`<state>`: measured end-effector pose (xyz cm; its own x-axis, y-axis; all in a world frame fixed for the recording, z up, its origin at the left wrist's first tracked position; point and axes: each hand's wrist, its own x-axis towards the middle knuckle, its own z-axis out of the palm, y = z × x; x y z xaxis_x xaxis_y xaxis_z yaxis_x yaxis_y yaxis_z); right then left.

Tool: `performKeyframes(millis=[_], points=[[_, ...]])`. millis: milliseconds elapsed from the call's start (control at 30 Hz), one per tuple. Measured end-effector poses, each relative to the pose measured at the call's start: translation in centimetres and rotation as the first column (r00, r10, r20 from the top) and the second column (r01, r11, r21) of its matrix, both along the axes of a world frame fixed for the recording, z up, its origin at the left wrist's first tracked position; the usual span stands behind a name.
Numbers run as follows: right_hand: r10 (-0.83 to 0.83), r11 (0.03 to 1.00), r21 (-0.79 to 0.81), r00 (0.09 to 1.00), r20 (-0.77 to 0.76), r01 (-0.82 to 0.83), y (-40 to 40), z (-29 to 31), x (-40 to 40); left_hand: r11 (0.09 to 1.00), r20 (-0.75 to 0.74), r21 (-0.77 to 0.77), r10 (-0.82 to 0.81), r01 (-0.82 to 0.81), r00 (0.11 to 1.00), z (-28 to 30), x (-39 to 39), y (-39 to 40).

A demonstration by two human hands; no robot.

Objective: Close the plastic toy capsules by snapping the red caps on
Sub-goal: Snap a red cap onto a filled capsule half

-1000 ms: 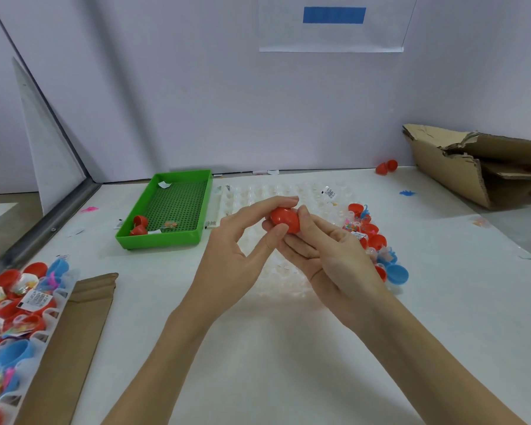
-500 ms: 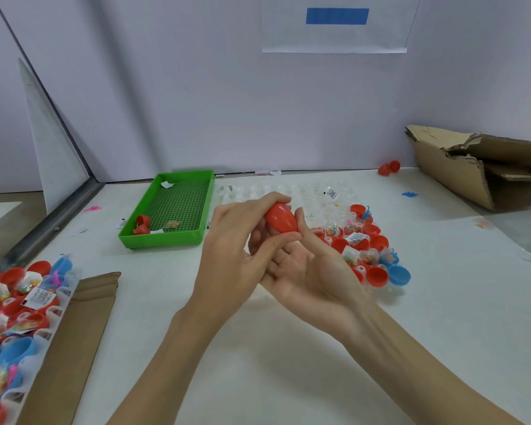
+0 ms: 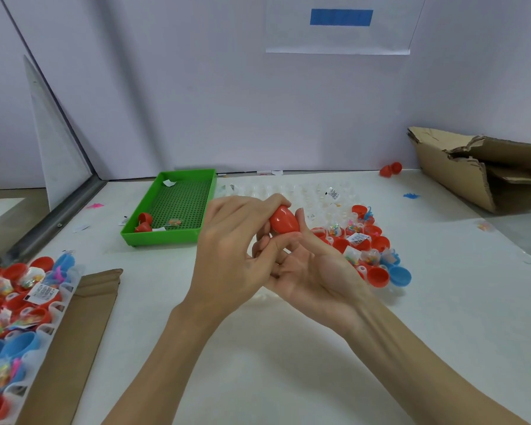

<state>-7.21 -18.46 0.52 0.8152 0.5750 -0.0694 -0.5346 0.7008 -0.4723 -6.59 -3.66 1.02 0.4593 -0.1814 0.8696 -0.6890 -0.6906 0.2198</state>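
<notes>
We pinch a red capsule point(image 3: 284, 220) with both hands above the white table point(image 3: 442, 317): left hand point(image 3: 230, 250) fingers curled over its top, right hand point(image 3: 313, 271) palm-up, thumb pressed on its side. Open capsule halves point(image 3: 377, 276) sit in the clear tray behind.

A shallow green plastic tray with a gridded floor point(image 3: 178, 207) sits on the white table point(image 3: 288, 348). Well to its right lies a torn brown cardboard box point(image 3: 472, 173); nearer than the tray, to its left, a flat cardboard strip point(image 3: 74, 332). Behind it, a paper sign with a blue bar point(image 3: 341, 26) hangs on the wall.
</notes>
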Motion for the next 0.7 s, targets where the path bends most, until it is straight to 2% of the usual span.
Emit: performKeyframes(millis=[200,433,700], points=[[0.017,1.0,0.014,1.0,0.001,-0.017,-0.48,-0.21,0.42,0.997,-0.073,-0.034,-0.069,0.067,0.995,0.09,0.06,-0.12],[-0.044,0.998,-0.047,0.999,0.02,0.045,-0.67,-0.06,0.56,0.985,-0.314,-0.078,-0.173,0.156,0.934,-0.14,-0.34,-0.12],[-0.031,0.999,-0.008,0.999,0.033,0.031,-0.69,0.36,0.09,0.983,-0.279,-0.097,-0.174,0.153,0.944,-0.76,0.04,-0.39]])
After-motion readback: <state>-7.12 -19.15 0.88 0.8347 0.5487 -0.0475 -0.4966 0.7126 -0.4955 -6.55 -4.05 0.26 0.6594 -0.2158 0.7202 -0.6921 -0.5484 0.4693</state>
